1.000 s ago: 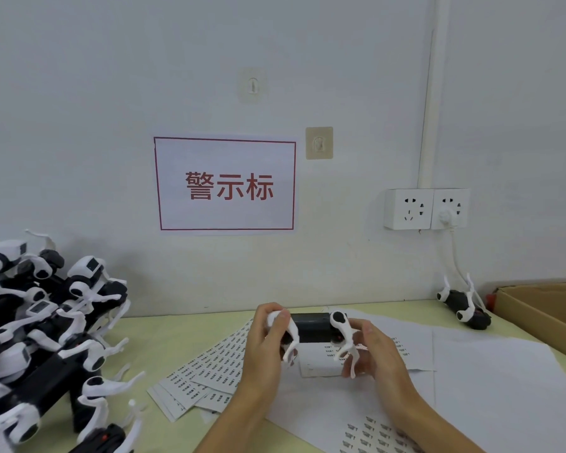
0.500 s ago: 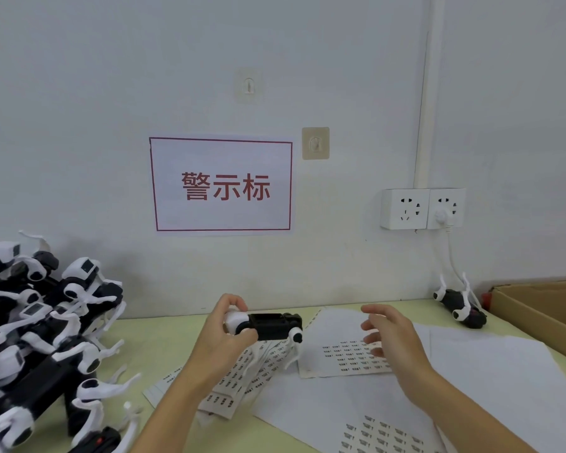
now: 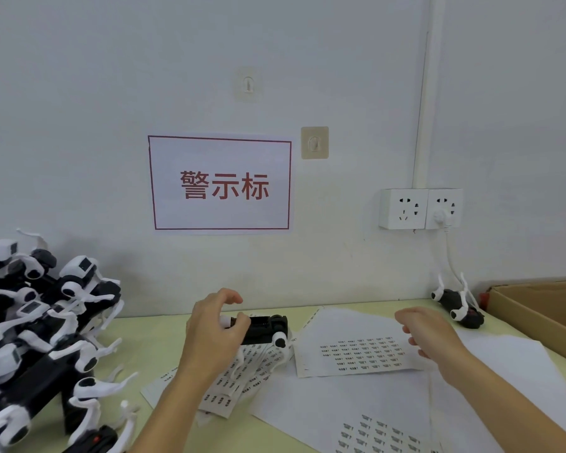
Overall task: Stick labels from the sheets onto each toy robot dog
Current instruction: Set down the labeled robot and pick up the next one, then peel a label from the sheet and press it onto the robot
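a: where's the toy robot dog right now?

b: in the left hand, held just above the fanned label sheets on the pale green table. thumb and fingers curl round its left end; the black body sticks out to the right with a white leg joint hanging at that end.

a: and the right hand?

b: it hovers over the right edge of the label sheet lying flat mid-table, holding nothing. fingers loosely bent and a little apart. whether the fingertips touch the paper i can't tell, the edge of the hand is blurred.

a: what else is on the table?

b: a heap of robot dogs at the far left, black bodies and white legs tangled together. plain white paper spreads under the sheets, and another printed sheet shows at the bottom edge. a single robot dog lies on its side near the wall at right, just beside a cardboard box.

a: and the wall?

b: a red-bordered sign with red characters, two adhesive hooks above and beside it, and a double wall socket with a white plug and cord running down toward the lone dog.
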